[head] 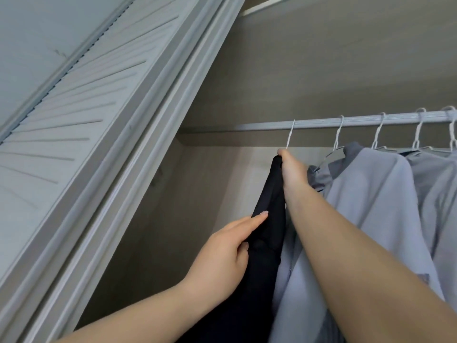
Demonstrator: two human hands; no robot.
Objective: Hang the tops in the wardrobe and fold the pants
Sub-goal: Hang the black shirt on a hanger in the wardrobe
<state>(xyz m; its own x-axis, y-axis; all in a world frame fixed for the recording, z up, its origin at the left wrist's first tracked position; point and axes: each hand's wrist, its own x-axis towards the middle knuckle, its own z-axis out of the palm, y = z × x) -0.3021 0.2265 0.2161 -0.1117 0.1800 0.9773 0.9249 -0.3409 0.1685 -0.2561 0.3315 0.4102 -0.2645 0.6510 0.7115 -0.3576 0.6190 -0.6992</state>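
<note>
I see my right hand point(293, 169) raised inside the open pale-wood wardrobe point(309, 70), its grip clamped on the top of a black fabric top point(268, 226) just under the thin white wire hanger hook point(290, 133), which is hooked over the ribbed white metal rail point(321, 123). My left hand point(227, 248) pinches the black cloth lower down, fingers closed on a fold. The garment hangs at the left end of the rail, touching a row of light grey shirts point(376, 194) on white hangers to its right. A white louvred door point(74, 115) stands at the left.
</note>
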